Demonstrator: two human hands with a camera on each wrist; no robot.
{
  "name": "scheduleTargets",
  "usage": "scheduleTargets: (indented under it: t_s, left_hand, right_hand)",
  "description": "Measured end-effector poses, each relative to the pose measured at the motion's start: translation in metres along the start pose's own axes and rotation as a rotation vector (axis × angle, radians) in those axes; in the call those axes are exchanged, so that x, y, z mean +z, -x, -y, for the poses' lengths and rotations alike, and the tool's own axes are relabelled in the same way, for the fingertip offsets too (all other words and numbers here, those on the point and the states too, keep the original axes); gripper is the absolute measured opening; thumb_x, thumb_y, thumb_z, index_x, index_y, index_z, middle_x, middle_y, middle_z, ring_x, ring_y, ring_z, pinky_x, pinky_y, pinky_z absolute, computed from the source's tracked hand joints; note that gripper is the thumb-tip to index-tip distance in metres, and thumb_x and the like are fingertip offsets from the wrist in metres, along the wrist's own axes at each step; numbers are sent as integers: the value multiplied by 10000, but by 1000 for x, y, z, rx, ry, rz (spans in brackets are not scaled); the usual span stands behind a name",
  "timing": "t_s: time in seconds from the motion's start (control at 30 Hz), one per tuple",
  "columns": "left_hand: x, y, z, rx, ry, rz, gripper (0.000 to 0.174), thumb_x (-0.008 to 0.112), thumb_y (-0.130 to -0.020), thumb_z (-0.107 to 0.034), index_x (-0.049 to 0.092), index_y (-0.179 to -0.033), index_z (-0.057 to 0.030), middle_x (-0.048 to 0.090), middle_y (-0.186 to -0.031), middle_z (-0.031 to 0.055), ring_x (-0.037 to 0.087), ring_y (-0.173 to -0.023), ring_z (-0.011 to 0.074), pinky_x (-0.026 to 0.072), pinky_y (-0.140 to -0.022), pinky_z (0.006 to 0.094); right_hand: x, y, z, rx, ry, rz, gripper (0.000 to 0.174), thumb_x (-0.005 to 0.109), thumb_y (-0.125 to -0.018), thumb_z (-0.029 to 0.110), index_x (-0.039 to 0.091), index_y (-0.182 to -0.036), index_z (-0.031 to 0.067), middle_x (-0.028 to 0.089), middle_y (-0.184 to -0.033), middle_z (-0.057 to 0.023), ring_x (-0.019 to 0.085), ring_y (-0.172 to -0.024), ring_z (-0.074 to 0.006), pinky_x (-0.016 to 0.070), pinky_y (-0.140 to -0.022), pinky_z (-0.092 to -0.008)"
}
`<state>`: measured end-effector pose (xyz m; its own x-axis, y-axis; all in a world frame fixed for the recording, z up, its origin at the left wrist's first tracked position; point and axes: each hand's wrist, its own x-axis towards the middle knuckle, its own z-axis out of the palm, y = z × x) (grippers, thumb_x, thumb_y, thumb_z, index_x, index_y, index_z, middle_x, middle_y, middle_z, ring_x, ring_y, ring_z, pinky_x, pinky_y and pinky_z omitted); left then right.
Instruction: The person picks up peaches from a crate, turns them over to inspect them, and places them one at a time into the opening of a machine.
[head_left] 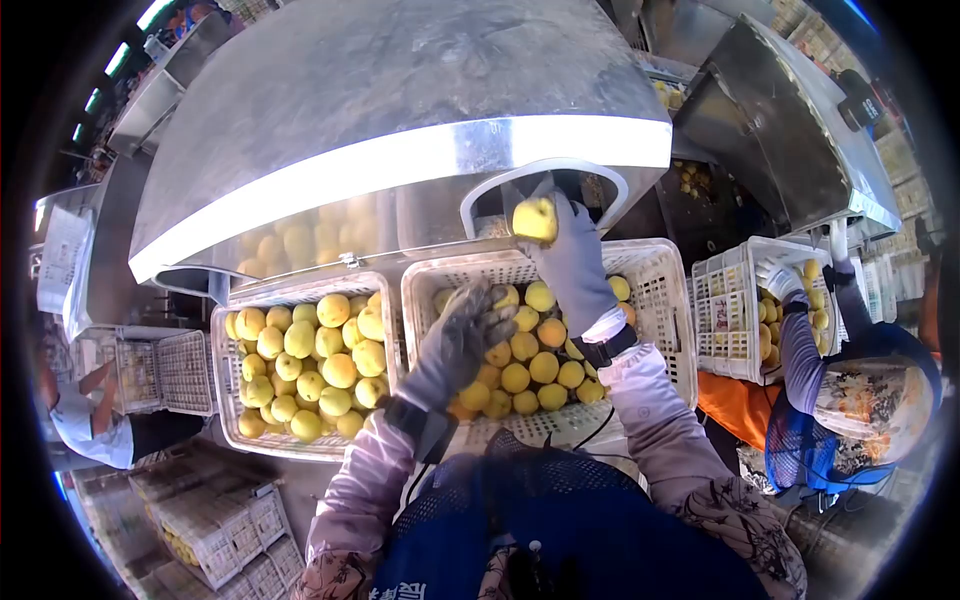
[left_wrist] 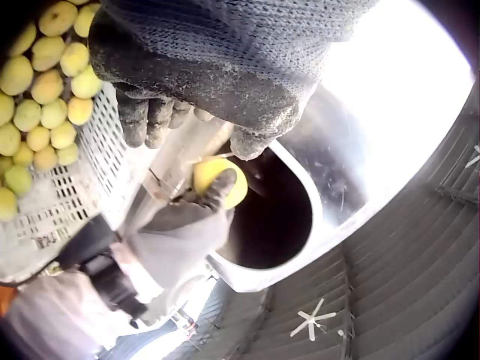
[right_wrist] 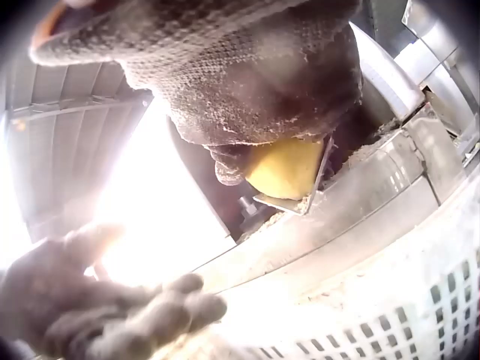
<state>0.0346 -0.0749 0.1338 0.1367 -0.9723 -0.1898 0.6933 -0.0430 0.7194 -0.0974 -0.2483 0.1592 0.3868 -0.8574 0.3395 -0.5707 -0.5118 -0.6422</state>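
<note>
My right hand [head_left: 575, 255], in a grey glove, grips a yellow peach [head_left: 535, 220] at the white-rimmed opening [head_left: 620, 190] of a metal machine. In the right wrist view the peach [right_wrist: 285, 169] sits against a thin angled metal plate [right_wrist: 306, 204], with fingers behind it. My left hand [head_left: 460, 340], also gloved and dirty at the fingers, hovers over the near crate [head_left: 650, 270] with its fingers spread loosely and nothing in them. Several yellow-green peaches [head_left: 543, 367] lie in that crate below both hands.
A second white crate [head_left: 230, 400] full of peaches stands at the left. The machine's broad metal hood [head_left: 400, 70] overhangs both crates. To the right another person [head_left: 870, 400] works over a crate [head_left: 720, 310]; stacked crates [head_left: 220, 520] stand at the lower left.
</note>
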Motion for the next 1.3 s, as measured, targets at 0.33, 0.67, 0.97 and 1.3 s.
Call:
scheduleTargets:
  t_s: [0.33, 0.67, 0.97, 1.3]
  left_hand:
    - [-98, 43, 59, -186, -504, -35, 510, 494, -1050, 17, 368, -1542, -38, 463, -1461, 122, 549, -1340, 253, 507, -1103, 380]
    - [-49, -81, 133, -210, -1433, 7, 911, 810, -830, -375, 380, -1574, -76, 480, -1469, 273, 532, -1332, 422, 445, -1117, 441]
    - [-42, -175, 224, -432, -1766, -155, 965, 798, -733, -621, 495, -1391, 17, 650, -1270, 238, 663, -1158, 387, 517, -1022, 459]
    - [-39, -184, 239, -316, -1152, -146, 694, 845, -806, -342, 593, -1287, 91, 684, -1249, 211, 654, -1155, 316, 485, -1047, 368]
  right_hand:
    - [-31, -26, 2, 174, -317, 51, 701, 902, -777, 196, 554, -1338, -37, 707, -1126, -191, 702, -1028, -325, 565, -883, -408]
    - [-35, 132, -199, 514, 51, 340, 837, 859, -815, 340, 464, -1457, -26, 539, -1415, -312, 567, -1263, -458, 463, -1073, -497]
    - [54, 101, -262, 458, 679, 320, 955, 759, -789, 692, 535, -1374, -29, 561, -1381, -309, 574, -1249, -437, 456, -1082, -480]
    - [46, 87, -312, 648, 15, 360, 799, 716, -886, 577, 551, -1408, -5, 555, -1450, -244, 558, -1287, -420, 420, -1126, -451]
